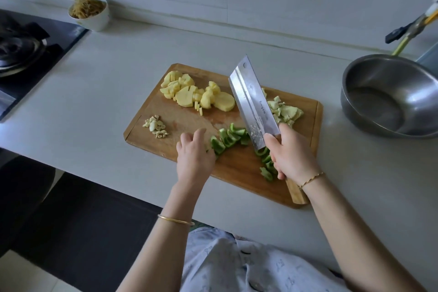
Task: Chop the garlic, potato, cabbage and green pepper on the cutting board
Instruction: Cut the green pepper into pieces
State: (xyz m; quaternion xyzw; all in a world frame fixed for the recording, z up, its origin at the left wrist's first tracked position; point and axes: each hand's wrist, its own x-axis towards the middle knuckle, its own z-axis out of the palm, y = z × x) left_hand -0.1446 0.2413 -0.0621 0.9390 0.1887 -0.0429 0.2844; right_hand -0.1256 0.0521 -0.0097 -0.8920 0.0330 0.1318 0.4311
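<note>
A wooden cutting board (187, 123) lies on the grey counter. Cut potato pieces (189, 92) sit at its far left, chopped garlic (155, 126) at its left edge, pale cabbage pieces (285, 111) at its far right. Green pepper strips (228, 138) lie in the middle, with more pepper pieces (266, 168) near the front. My right hand (291, 154) grips the wooden handle of a cleaver (252, 104), its blade raised above the pepper. My left hand (193, 152) rests on the board, fingers against the left end of the pepper strips.
A steel bowl (369, 73) stands on the counter to the right, a faucet (412, 28) behind it. A white bowl of shredded food (91, 13) sits at the back left beside a gas stove (21, 47). The counter's front edge runs just below the board.
</note>
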